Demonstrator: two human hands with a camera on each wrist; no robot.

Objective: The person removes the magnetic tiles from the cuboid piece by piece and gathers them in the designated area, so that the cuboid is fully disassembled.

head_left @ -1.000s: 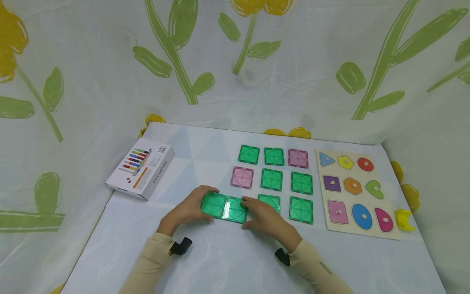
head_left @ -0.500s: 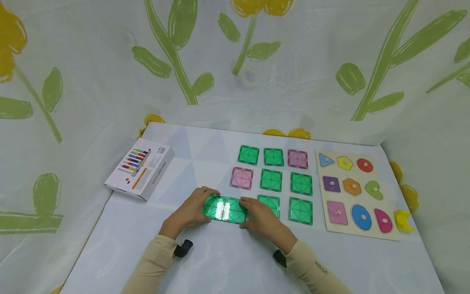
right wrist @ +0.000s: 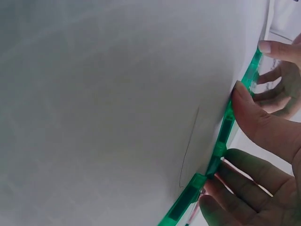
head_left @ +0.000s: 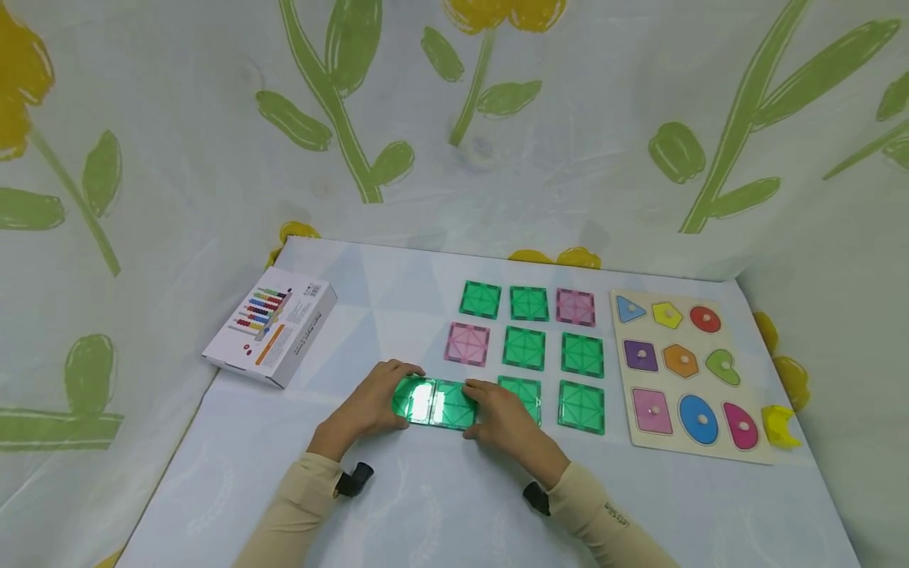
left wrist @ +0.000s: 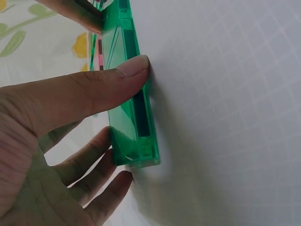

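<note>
Two translucent green square magnetic tiles lie edge to edge before me in the head view. My left hand (head_left: 364, 410) grips the left green tile (head_left: 406, 401), its thumb at the near edge and its fingers at the far and outer edges. The thumb (left wrist: 108, 87) crosses that edge in the left wrist view. On the other side, my right hand (head_left: 513, 424) holds the right green tile (head_left: 458, 406) between thumb and fingers. The right wrist view shows this thumb (right wrist: 263, 125) on the near edge, with the left hand (right wrist: 284, 77) beyond.
Behind and right, several green tiles (head_left: 525, 349) and two pink tiles (head_left: 467, 344) lie spaced in rows; my right hand partly covers one. Farther right are a shape-puzzle board (head_left: 660, 371) and a yellow piece (head_left: 779, 427). A picture box (head_left: 273, 325) sits at left.
Over the first half second, the left green tile and left hand shifted slightly right and toward me. Since then the hands and tiles have stayed almost still.
</note>
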